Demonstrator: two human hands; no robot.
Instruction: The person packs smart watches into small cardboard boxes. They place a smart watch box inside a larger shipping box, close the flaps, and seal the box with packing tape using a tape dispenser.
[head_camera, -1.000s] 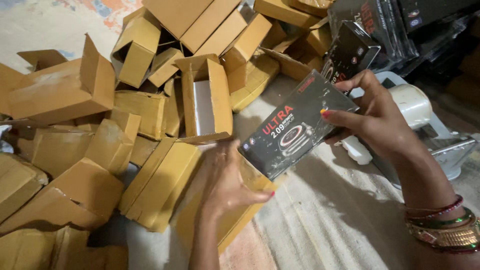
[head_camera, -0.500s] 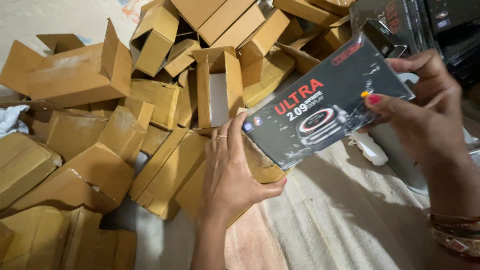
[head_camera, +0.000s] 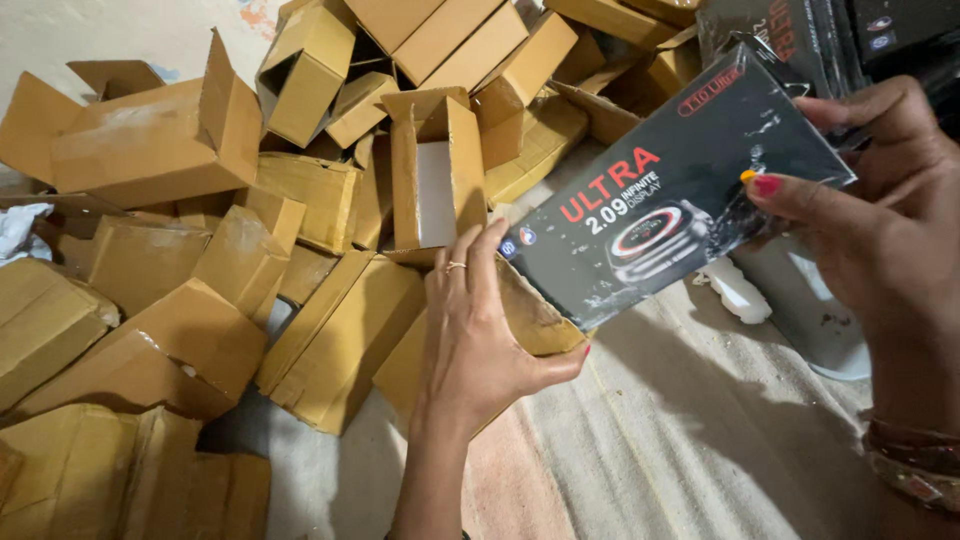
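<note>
We are holding the black box (head_camera: 672, 205) in our right hand (head_camera: 880, 235), thumb lying across its printed face and fingers wrapping behind its far end. The box is tilting, its near corner dipping toward a flat carton (head_camera: 480, 335). Our left hand (head_camera: 480, 330) is gripping that carton, fingers spreading over its top and thumb curling under the edge facing the black box; the black box's near corner is hanging just above that edge, and we cannot tell whether the two are touching. Beyond the black box's near corner an open carton (head_camera: 437, 175) is standing upright, showing a pale interior. Left of the black box a pile of cartons (head_camera: 200, 250) is lying jumbled. Below the black box a beige cloth (head_camera: 700, 440) is covering the floor. A white object (head_camera: 735, 290) is sitting just under the black box.
</note>
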